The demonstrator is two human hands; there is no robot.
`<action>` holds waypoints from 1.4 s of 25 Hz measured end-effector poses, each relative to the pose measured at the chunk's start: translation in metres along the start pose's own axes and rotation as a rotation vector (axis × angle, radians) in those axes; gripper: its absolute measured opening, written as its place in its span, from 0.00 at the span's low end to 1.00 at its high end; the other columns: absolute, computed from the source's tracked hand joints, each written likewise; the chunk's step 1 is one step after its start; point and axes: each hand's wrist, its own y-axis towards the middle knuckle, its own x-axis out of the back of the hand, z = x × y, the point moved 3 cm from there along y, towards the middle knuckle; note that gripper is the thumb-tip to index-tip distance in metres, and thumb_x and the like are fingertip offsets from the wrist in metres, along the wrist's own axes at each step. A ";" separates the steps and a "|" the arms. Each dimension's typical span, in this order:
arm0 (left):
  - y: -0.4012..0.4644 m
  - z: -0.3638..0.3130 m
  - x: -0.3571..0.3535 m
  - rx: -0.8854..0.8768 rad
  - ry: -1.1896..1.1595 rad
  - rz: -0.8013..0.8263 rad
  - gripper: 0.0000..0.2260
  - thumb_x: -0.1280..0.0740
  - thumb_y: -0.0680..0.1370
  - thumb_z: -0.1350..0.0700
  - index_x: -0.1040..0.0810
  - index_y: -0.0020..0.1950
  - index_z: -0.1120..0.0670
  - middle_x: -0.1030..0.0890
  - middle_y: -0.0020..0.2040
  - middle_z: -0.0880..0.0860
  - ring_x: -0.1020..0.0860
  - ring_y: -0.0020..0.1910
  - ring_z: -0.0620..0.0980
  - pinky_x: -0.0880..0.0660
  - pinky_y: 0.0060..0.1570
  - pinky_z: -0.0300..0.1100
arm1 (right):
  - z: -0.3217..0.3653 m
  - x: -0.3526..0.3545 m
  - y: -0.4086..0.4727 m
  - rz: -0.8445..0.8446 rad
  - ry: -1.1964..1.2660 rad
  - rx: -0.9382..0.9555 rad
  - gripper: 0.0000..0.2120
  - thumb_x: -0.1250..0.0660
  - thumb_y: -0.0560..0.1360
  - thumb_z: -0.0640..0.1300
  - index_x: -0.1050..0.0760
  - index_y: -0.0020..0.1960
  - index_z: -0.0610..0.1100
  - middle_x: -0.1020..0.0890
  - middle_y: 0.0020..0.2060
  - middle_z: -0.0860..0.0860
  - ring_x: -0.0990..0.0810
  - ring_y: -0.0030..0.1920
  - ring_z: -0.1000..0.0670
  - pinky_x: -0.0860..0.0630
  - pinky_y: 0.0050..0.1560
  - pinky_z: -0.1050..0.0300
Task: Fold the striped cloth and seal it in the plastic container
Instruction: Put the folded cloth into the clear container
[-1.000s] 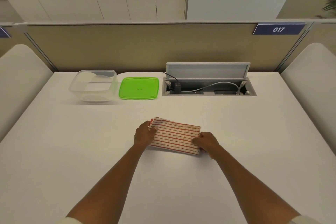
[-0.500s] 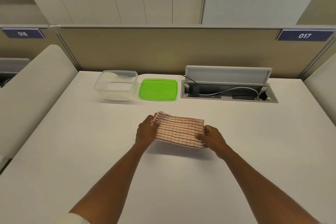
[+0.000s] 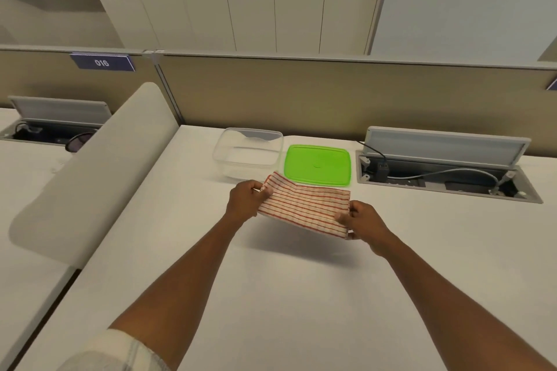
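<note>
A folded cloth with red and white stripes [image 3: 304, 208] hangs in the air above the white table [image 3: 271, 295] and casts a shadow below it. My left hand [image 3: 245, 200] pinches its left end and my right hand [image 3: 363, 221] pinches its right near corner. Just beyond the cloth stands the clear plastic container [image 3: 248, 150], uncovered and with nothing in it. The green lid [image 3: 318, 164] lies flat to the container's right, and the cloth's far edge overlaps the lid's near edge in the view.
An open cable tray [image 3: 446, 175] with a raised flap and cables is sunk into the table at the back right. A beige partition [image 3: 301, 93] closes the back. A white rounded divider [image 3: 99, 166] borders the left side, with another desk beyond it.
Both hands have lifted the folded cloth off the table and carried it forward toward the container and lid. The view has swung to the left.
</note>
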 end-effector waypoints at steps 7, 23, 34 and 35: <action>0.057 -0.008 0.069 -0.057 -0.019 -0.099 0.08 0.30 0.77 0.54 0.18 0.50 0.59 0.15 0.48 0.56 0.16 0.46 0.56 0.17 0.45 0.52 | 0.087 -0.032 0.049 0.088 -0.060 0.076 0.12 0.36 0.79 0.34 0.27 0.62 0.35 0.19 0.52 0.42 0.20 0.48 0.45 0.20 0.43 0.53; 0.205 0.006 0.126 -0.008 0.224 -0.313 0.09 0.33 0.77 0.49 0.17 0.49 0.52 0.16 0.46 0.50 0.21 0.40 0.48 0.26 0.39 0.40 | 0.168 -0.121 0.198 -0.260 -0.429 0.203 0.10 0.27 0.67 0.44 0.22 0.45 0.41 0.17 0.39 0.48 0.20 0.42 0.47 0.31 0.40 0.58; 0.216 0.030 0.097 0.023 0.504 -0.296 0.15 0.33 0.77 0.46 0.17 0.55 0.55 0.18 0.55 0.54 0.22 0.53 0.55 0.21 0.52 0.47 | 0.154 -0.143 0.218 -0.320 -0.718 0.260 0.10 0.30 0.67 0.46 0.25 0.45 0.44 0.17 0.44 0.44 0.21 0.49 0.40 0.26 0.43 0.52; 0.216 0.031 0.095 0.033 0.521 -0.286 0.15 0.33 0.77 0.46 0.17 0.55 0.55 0.18 0.55 0.54 0.22 0.53 0.55 0.21 0.53 0.47 | 0.152 -0.145 0.218 -0.322 -0.739 0.264 0.10 0.31 0.67 0.46 0.25 0.47 0.44 0.17 0.46 0.43 0.21 0.50 0.39 0.25 0.44 0.51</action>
